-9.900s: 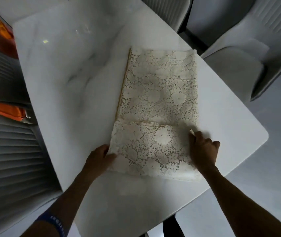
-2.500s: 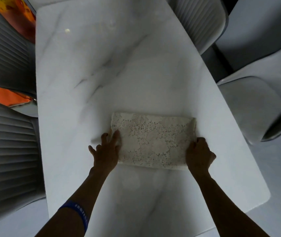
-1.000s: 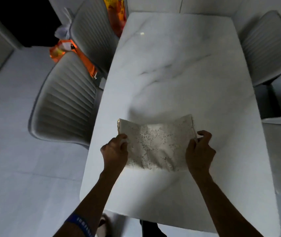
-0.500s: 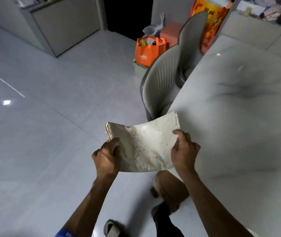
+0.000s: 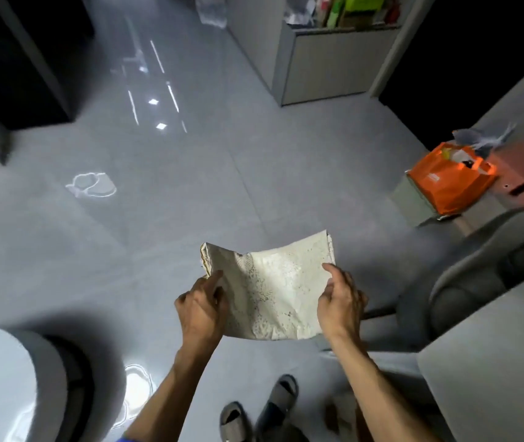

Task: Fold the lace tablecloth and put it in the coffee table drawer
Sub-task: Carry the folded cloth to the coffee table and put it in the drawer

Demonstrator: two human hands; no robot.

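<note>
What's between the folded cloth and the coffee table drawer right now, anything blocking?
Cannot tell: no drawer is identifiable in view. The left hand and right hand hold the folded lace tablecloth in the air over bare floor. A chair stands to the right, off that open stretch.

Setting: home interior, dining area. Evidence: glossy grey tiled floor [image 5: 190,193] across frame centre; white marble tabletop [image 5: 493,362] at lower right; padded grey dining chair [image 5: 477,269] beside it, right edge; orange shopping bag [image 5: 448,180] on floor, right; low grey cabinet [image 5: 327,62] with bottles and packets on top, upper right; house slippers [image 5: 283,393] on feet, bottom centre.
</note>
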